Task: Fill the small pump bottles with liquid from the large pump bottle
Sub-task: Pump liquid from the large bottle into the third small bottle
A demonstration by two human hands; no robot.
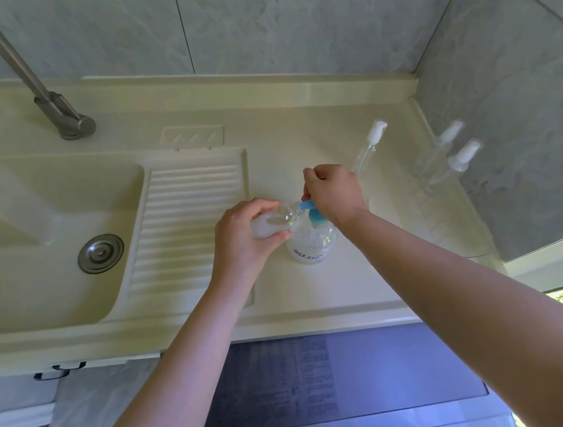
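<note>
The large clear pump bottle (312, 244) with a blue pump head (314, 215) stands on the cream counter (349, 286). My right hand (335, 192) sits curled over the pump head and presses on it. My left hand (241, 238) grips a small clear bottle (285, 218), tilted on its side, its open threaded neck against the blue spout. A small bottle with a white pump (370, 146) stands just behind my right hand. Two more small pump bottles (439, 150) (457, 162) stand against the right wall.
A ribbed washboard (184, 222) slopes into the sink basin (35, 237), which has a metal drain (100, 253). A metal faucet (57, 111) rises at the back left. Tiled walls (505, 123) close in the back and the right side.
</note>
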